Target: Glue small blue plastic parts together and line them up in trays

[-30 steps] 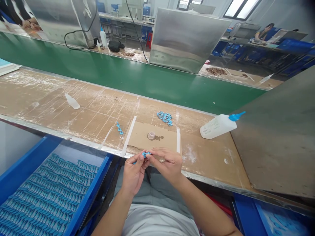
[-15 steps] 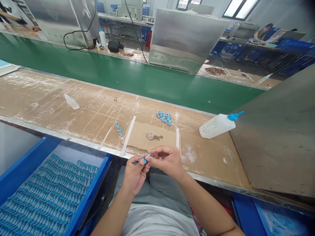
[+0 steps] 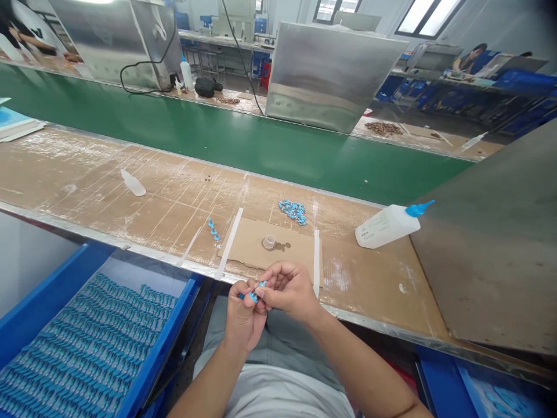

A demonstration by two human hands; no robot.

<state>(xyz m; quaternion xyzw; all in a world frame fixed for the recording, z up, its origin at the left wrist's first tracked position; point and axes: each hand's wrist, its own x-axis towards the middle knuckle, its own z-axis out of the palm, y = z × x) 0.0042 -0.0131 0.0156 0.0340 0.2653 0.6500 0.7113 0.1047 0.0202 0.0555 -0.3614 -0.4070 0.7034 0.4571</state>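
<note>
Small blue pieces (image 3: 253, 296) are pinched between my two hands, just in front of the table edge. My left hand (image 3: 244, 313) is closed on them from the left, with a bit of blue showing between its fingers. From the right, the thumb and fingertips of my right hand (image 3: 289, 293) close on a blue piece (image 3: 261, 284). The exact kind of piece is too small to tell. Beyond my hands lies a cardboard sheet (image 3: 248, 238), taped at both sides, with a small clear cup (image 3: 269, 241) on it. Dark wet-looking spots (image 3: 284, 246) mark the cardboard beside the cup.
A pile of blue pieces (image 3: 293, 212) and a short row of them (image 3: 213, 230) lie on the table. A bottle with a blue nozzle (image 3: 387, 225) lies right, a small white bottle (image 3: 133, 183) left. A blue tray (image 3: 93, 251) holds rows of pieces. Behind runs a green belt (image 3: 209, 133).
Both hands have lowered slightly toward my lap, still closed on the blue pieces. The whole view has shifted a little; things on the table stay in place.
</note>
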